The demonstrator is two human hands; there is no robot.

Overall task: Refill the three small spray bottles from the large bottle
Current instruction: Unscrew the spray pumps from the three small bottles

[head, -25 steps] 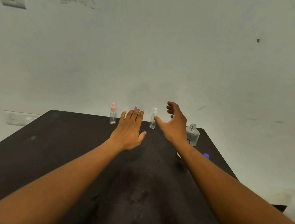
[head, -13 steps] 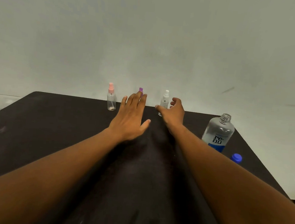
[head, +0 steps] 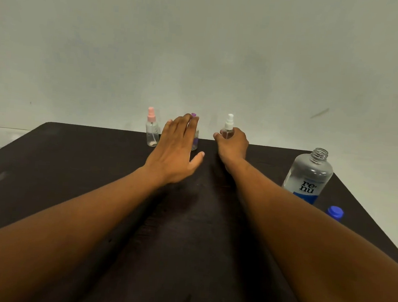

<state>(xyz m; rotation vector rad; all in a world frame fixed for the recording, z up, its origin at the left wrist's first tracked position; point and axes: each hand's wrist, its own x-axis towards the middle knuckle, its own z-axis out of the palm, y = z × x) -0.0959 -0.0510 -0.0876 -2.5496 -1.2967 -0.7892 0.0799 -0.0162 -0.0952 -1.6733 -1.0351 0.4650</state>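
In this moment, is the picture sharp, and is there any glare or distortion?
Head view: light is dim and even, no hard glare; the large bottle shows soft highlights and a readable label. The wide lens stretches the forearms and bends the table edges. The spray bottle in the right hand looks slightly soft.

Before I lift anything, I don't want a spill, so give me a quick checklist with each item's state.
1. Right hand grips the white-topped spray bottle: ok.
2. Its spray top removed for pouring: not ok, still on.
3. Large bottle uncapped and upright: ok; blue cap lies beside it.
4. Left hand free: ok, open in front of the purple-topped bottle.
5. Pink-topped bottle upright: ok.
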